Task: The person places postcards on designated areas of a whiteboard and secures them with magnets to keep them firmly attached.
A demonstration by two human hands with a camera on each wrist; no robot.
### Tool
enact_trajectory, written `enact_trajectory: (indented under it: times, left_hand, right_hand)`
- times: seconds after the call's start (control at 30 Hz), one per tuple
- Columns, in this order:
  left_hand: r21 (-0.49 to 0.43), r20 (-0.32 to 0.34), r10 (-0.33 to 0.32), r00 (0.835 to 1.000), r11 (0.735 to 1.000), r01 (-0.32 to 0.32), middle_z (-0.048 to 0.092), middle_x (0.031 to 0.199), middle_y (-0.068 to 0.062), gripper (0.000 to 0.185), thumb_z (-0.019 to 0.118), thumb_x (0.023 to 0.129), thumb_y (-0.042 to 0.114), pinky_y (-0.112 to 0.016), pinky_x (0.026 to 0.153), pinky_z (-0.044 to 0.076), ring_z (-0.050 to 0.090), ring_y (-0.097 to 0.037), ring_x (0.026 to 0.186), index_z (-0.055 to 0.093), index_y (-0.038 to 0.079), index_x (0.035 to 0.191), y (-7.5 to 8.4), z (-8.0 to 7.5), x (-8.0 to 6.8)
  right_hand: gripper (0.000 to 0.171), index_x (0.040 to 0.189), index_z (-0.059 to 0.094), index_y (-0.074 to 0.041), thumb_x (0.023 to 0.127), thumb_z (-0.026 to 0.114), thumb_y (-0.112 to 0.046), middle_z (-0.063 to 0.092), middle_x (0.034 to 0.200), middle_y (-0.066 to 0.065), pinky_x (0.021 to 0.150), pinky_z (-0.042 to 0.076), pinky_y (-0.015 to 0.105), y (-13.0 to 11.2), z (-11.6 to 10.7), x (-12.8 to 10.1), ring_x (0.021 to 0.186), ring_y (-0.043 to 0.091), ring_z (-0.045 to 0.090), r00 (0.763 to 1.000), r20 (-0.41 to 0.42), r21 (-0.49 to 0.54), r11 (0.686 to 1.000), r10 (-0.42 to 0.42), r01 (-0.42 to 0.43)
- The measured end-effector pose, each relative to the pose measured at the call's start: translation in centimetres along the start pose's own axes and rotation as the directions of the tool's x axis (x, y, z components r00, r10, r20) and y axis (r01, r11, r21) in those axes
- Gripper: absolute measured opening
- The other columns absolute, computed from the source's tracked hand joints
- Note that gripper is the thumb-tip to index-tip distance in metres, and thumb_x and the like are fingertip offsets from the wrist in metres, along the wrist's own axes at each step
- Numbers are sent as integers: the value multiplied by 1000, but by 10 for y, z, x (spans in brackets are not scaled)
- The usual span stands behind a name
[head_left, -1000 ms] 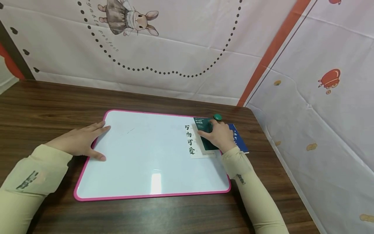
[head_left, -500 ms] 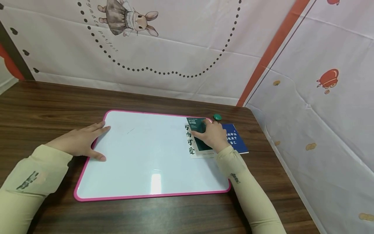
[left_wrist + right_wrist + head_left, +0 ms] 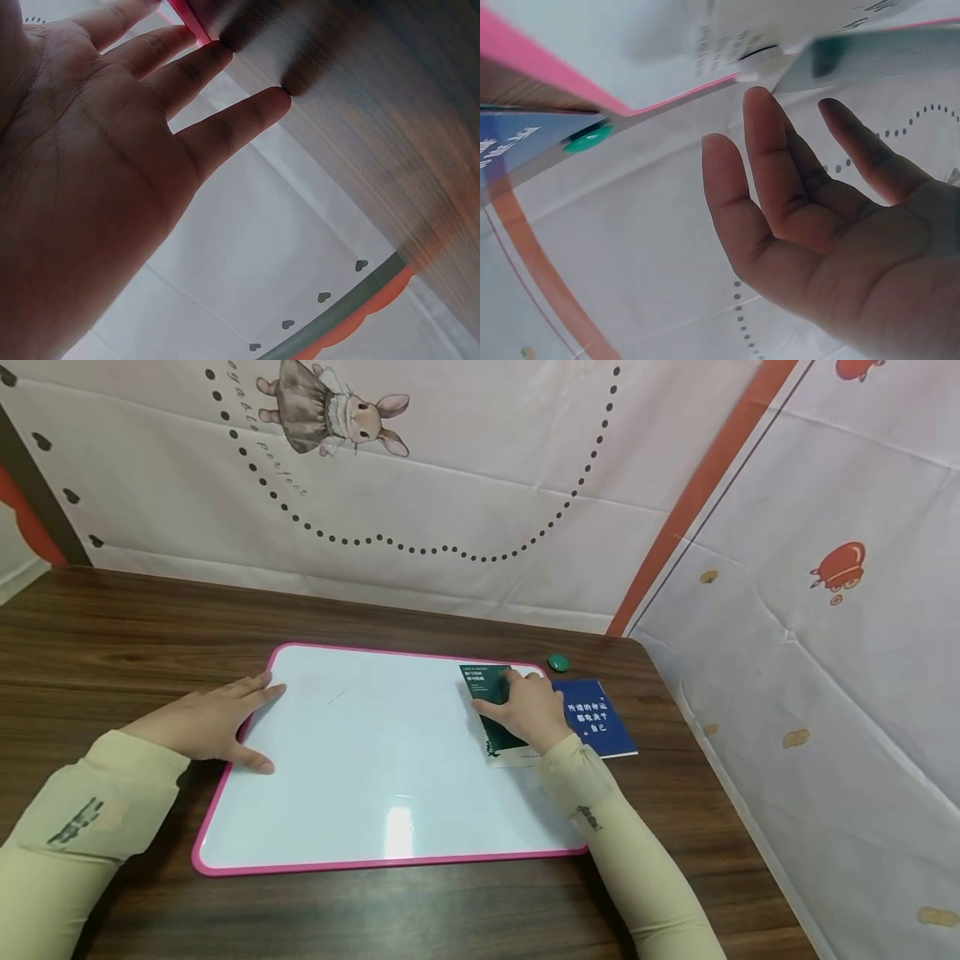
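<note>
A whiteboard [image 3: 360, 760] with a pink rim lies on the wooden table. My left hand [image 3: 210, 718] rests over its left edge, fingers spread and thumb on the white surface. With thumb and fingers, my right hand [image 3: 528, 710] holds a dark green card [image 3: 487, 685] printed with white characters. That card overlaps a white card [image 3: 516, 758] with black characters on the board's right part, hiding most of it. In the right wrist view the green card [image 3: 885, 56] stands close above the board, and a small white round piece [image 3: 761, 61] shows near my fingertips.
A blue card [image 3: 600, 718] with white writing lies at the board's right edge, partly behind my right hand. Beyond the board's back right corner sits a green round magnet-like piece [image 3: 558, 662]. Printed white cloth [image 3: 450, 468] hangs behind and to the right of the table.
My right hand has moved left with the green card, which now covers more of the white card. More of the blue card shows. My left hand has stayed in place.
</note>
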State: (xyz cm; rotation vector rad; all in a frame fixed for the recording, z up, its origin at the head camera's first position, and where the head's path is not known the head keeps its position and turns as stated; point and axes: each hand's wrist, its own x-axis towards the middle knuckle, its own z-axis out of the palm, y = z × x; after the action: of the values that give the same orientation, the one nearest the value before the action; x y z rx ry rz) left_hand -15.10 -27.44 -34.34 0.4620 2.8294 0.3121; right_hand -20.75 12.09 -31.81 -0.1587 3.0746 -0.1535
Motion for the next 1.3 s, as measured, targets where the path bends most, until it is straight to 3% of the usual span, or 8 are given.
enact_trajectory:
  times: [0.53,1.3]
  left_hand:
    - [0,-6,6,1000,1000,-6,21,152,-35,125,76,58,69,-73,97,32,28,-57,134,27,-1,149,0,1,-1]
    - [4,-14,3,1000,1000,-3,22,151,-36,125,75,58,69,-75,96,32,27,-57,135,27,-1,149,-1,1,-1]
  right_hand:
    - [79,138,50,-16,81,56,-70,62,119,17,95,44,56,-37,12,-1,107,30,57,1000,12,-32,999,-11,12]
    - [81,140,48,-15,82,55,-71,59,127,20,104,37,61,-52,15,0,116,33,55,999,35,-43,999,-2,4]
